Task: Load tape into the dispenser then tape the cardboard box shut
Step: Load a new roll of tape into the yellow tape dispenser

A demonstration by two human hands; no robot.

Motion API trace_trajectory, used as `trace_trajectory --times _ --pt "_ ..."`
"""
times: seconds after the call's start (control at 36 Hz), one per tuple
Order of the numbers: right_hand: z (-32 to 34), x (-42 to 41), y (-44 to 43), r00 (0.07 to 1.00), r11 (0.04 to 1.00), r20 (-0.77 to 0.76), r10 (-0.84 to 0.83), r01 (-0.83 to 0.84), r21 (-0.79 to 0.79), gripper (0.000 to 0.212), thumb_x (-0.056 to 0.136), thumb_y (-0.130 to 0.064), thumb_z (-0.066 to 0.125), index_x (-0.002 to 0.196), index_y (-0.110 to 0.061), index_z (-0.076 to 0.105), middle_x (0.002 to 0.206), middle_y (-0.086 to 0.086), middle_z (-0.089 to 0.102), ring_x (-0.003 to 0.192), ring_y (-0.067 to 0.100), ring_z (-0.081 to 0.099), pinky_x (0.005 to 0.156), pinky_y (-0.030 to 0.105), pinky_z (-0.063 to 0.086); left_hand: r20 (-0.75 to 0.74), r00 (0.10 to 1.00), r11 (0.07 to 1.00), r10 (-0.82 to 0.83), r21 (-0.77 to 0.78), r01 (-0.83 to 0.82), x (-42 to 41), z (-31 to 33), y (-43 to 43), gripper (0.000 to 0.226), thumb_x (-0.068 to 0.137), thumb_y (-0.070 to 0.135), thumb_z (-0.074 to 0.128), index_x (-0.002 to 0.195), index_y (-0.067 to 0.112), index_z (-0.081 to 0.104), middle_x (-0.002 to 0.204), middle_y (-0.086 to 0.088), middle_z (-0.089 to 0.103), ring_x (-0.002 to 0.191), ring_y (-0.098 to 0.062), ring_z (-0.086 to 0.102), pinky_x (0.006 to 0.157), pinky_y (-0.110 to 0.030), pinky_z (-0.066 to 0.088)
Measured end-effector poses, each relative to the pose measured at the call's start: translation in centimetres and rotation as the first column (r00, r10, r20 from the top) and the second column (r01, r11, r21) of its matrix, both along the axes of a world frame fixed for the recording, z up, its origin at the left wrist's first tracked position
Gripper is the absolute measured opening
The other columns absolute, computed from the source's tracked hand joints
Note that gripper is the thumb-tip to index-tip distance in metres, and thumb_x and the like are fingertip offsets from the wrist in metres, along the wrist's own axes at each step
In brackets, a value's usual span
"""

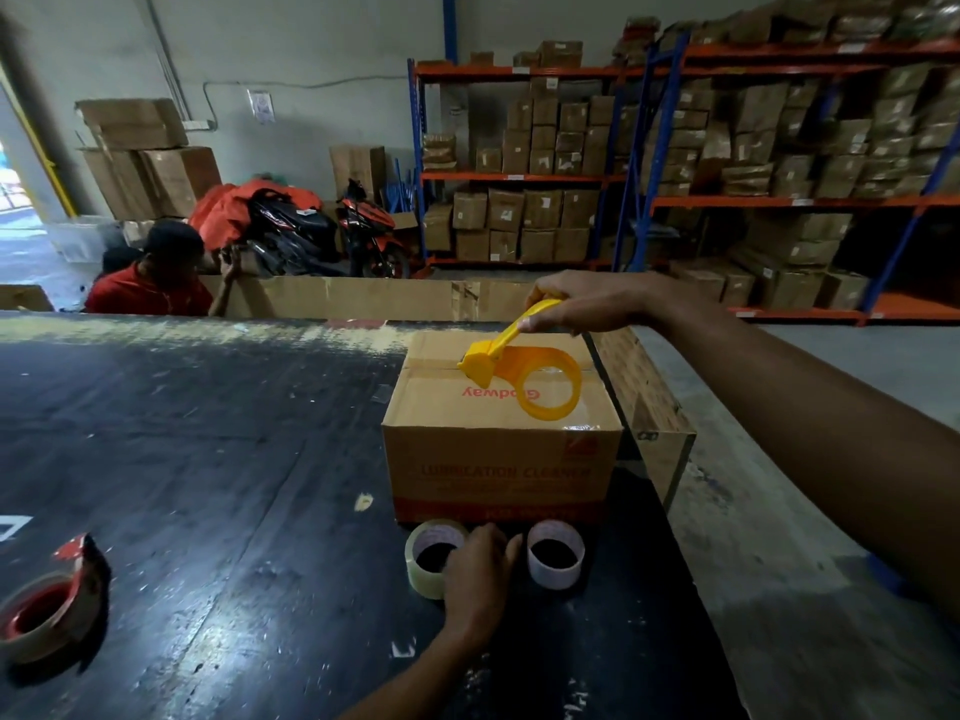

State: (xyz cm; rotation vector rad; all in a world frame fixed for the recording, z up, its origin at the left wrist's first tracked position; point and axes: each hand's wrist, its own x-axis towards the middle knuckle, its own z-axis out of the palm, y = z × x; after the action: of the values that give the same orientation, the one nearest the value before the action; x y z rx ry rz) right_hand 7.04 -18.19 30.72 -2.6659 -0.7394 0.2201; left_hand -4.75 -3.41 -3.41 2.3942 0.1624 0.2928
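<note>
A brown cardboard box (pixel 498 459) with red print stands on the black table (pixel 208 485), its top flaps closed. My right hand (pixel 587 304) grips the handle of a yellow tape dispenser (pixel 524 374), whose front edge rests on the box's top seam. The dispenser's ring looks empty. In front of the box lie a clear tape roll (pixel 423 563) and a white empty core (pixel 556 553). My left hand (pixel 478 569) rests on the clear roll's right side, fingers curled over it.
A red dispenser with a tape roll (pixel 47 610) lies at the table's near left. A cardboard sheet (pixel 649 402) stands along the right table edge. A person in a red shirt (pixel 150 288) crouches beyond the far edge. Shelves of boxes (pixel 727 163) fill the back right.
</note>
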Motion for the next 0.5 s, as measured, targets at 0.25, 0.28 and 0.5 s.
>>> trace_trajectory --times 0.25,0.28,0.5 --pt "-1.1 1.1 1.8 1.000 1.000 0.003 0.014 -0.014 -0.020 0.054 0.093 -0.048 0.065 0.134 -0.014 0.055 0.130 0.006 0.058 0.117 0.024 0.058 0.094 0.045 0.055 -0.114 0.988 0.986 0.101 0.145 -0.084 -0.5 -2.4 8.5 0.104 0.074 0.087 0.048 0.154 0.022 0.031 0.161 -0.004 0.032 0.147 -0.024 0.034 0.115 -0.046 0.040" --pt "-1.2 1.2 2.1 1.000 1.000 0.002 0.014 -0.014 -0.019 0.054 0.093 -0.048 0.066 0.134 -0.014 0.055 0.130 0.006 0.058 0.117 0.025 0.058 0.094 0.045 0.055 -0.158 0.985 0.994 0.073 0.088 -0.060 -0.5 -2.4 8.9 0.107 0.073 0.088 0.048 0.155 0.021 0.029 0.162 -0.005 0.031 0.146 -0.024 0.038 0.114 -0.044 0.042" --pt "-1.6 1.8 4.3 0.999 0.999 0.004 0.035 -0.035 -0.007 0.055 0.090 -0.052 0.066 0.132 -0.018 0.056 0.128 0.005 0.060 0.115 0.024 0.060 0.096 0.048 0.055 -0.200 0.979 0.992 -0.043 -0.124 0.018 -0.6 -1.9 9.8 0.112 0.068 0.075 0.074 0.155 0.021 0.030 0.154 -0.001 0.035 0.135 -0.018 0.049 0.105 -0.030 0.047"
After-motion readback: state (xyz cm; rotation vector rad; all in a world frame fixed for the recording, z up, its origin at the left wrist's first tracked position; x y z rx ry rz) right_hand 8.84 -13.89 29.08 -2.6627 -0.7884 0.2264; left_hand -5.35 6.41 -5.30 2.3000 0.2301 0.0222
